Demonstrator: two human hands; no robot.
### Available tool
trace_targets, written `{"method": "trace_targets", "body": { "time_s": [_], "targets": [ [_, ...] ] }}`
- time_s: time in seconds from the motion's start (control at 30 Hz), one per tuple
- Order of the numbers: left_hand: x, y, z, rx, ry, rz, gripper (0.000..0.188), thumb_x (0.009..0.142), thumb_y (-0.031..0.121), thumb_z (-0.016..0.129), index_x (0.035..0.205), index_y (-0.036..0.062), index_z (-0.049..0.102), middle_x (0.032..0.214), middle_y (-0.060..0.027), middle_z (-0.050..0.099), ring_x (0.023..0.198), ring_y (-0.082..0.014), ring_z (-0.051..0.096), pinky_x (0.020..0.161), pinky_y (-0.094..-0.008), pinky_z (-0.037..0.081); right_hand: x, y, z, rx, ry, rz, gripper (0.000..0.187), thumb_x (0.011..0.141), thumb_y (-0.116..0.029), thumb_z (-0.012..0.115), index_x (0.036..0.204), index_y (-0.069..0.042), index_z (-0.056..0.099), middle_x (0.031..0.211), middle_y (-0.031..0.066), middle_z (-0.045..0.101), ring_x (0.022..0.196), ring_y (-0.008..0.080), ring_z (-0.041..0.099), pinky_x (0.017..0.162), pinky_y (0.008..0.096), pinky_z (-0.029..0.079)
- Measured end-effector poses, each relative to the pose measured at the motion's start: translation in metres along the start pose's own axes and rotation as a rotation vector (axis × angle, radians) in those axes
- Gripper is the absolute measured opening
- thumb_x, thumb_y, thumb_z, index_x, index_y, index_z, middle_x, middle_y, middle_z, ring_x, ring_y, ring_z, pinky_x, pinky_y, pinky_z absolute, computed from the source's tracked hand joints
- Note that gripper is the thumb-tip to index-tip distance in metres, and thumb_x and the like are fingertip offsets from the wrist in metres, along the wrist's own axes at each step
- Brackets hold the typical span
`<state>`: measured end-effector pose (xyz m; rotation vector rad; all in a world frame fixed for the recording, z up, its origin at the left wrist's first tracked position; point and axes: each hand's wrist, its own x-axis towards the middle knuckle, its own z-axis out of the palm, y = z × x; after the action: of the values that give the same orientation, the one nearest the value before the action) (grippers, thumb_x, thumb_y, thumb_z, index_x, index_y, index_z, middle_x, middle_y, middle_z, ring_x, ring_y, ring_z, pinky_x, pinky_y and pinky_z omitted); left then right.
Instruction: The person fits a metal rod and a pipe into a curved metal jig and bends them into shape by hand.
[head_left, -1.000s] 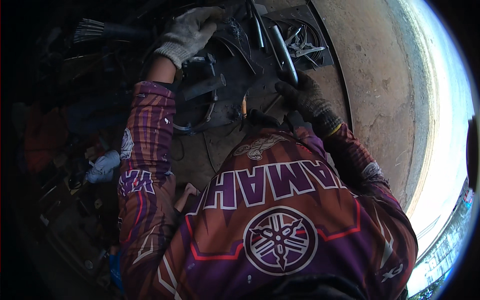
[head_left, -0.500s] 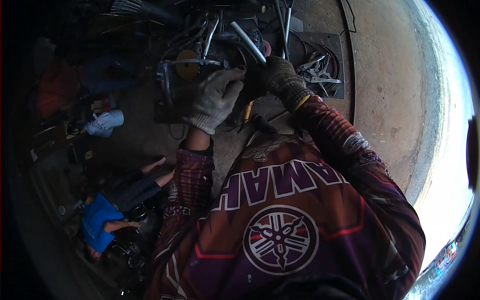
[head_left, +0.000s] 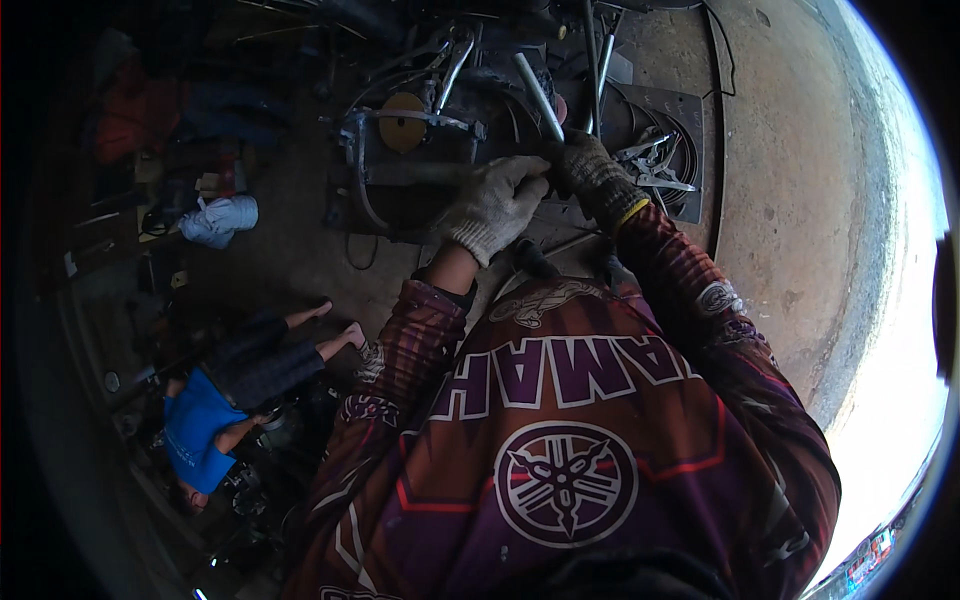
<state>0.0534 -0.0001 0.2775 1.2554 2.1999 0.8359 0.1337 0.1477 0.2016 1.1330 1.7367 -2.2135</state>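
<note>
My left hand (head_left: pixel 497 205), in a pale knit glove, is closed with its fingertips close to my right hand. What they grip, if anything, is hidden. My right hand (head_left: pixel 598 180), in a darker grey glove with a yellow cuff edge, is wrapped round the lower end of a bright metal tube (head_left: pixel 540 98), which slants up and away to the left. Left of my hands lies a metal frame (head_left: pixel 357 165) with a curved bar. A round tan disc (head_left: pixel 402 122) rests within its upper part.
Locking pliers (head_left: pixel 655 165) and coiled wire lie on a dark plate (head_left: pixel 690 120) to the right. Rods (head_left: pixel 592 75) stand behind my right hand. A light cloth bundle (head_left: pixel 220 218) lies at left. A person in a blue shirt (head_left: pixel 200 430) works at lower left.
My left hand has moved right, closer to my right hand, and its fingers look more closed. The tube has shifted right with my right hand. The whole view has shifted slightly.
</note>
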Motion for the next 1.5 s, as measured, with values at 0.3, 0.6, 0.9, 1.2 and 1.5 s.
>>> {"method": "trace_targets", "body": {
  "time_s": [0.3, 0.6, 0.9, 1.2, 1.5],
  "targets": [
    [0.006, 0.0, -0.001, 0.132, 0.064, -0.018, 0.021, 0.087, 0.019, 0.066, 0.102, 0.0041, 0.071, 0.098, -0.0173, 0.072, 0.091, -0.0298, 0.07, 0.081, -0.0362, 0.055, -0.009, -0.005, 0.009, -0.138, 0.144, -0.048, 0.042, 0.09, -0.035, 0.059, 0.109, 0.002, 0.067, 0.084, 0.0157, 0.07, 0.071, 0.024, 0.07, 0.063, 0.0363, 0.054],
    [0.0, -0.008, 0.003, 0.081, 0.031, -0.022, 0.02, 0.089, 0.018, 0.066, 0.102, 0.0037, 0.07, 0.093, -0.0132, 0.072, 0.084, -0.0239, 0.071, 0.076, -0.0343, 0.055, -0.028, 0.003, 0.0, -0.332, 0.08, -0.101, 0.031, 0.087, -0.026, 0.065, 0.106, -0.002, 0.07, 0.086, 0.0145, 0.072, 0.08, 0.0252, 0.071, 0.071, 0.0382, 0.055],
    [0.0, -0.003, 0.005, -0.458, 0.105, -0.122, 0.026, 0.094, 0.03, 0.067, 0.105, 0.0064, 0.065, 0.08, 0.0004, 0.062, 0.068, -0.0087, 0.056, 0.064, -0.0278, 0.048, -0.092, -0.014, 0.01, -0.383, 0.113, -0.474, 0.018, 0.086, -0.026, 0.066, 0.092, -0.011, 0.075, 0.088, 0.0129, 0.072, 0.087, 0.0282, 0.071, 0.079, 0.0383, 0.054],
    [0.044, 0.03, -0.139, -0.205, 0.209, 0.059, 0.019, 0.096, 0.019, 0.059, 0.105, 0.0047, 0.069, 0.086, -0.0016, 0.064, 0.077, -0.0077, 0.056, 0.07, -0.0254, 0.046, -0.091, -0.002, 0.016, 0.064, 0.178, -0.604, 0.037, 0.087, -0.02, 0.074, 0.118, -0.003, 0.065, 0.092, 0.0088, 0.071, 0.086, 0.0188, 0.069, 0.075, 0.033, 0.054],
    [0.136, -0.093, -0.255, 1.088, -0.279, 0.211, 0.028, 0.097, 0.032, 0.055, 0.116, 0.017, 0.069, 0.111, -0.0105, 0.066, 0.108, -0.033, 0.061, 0.095, -0.0429, 0.049, -0.095, 0.064, -0.007, 0.102, 0.444, -0.299, 0.029, 0.091, -0.02, 0.071, 0.115, -0.006, 0.066, 0.083, 0.0, 0.062, 0.069, 0.0075, 0.056, 0.056, 0.027, 0.046]
  ]
}}
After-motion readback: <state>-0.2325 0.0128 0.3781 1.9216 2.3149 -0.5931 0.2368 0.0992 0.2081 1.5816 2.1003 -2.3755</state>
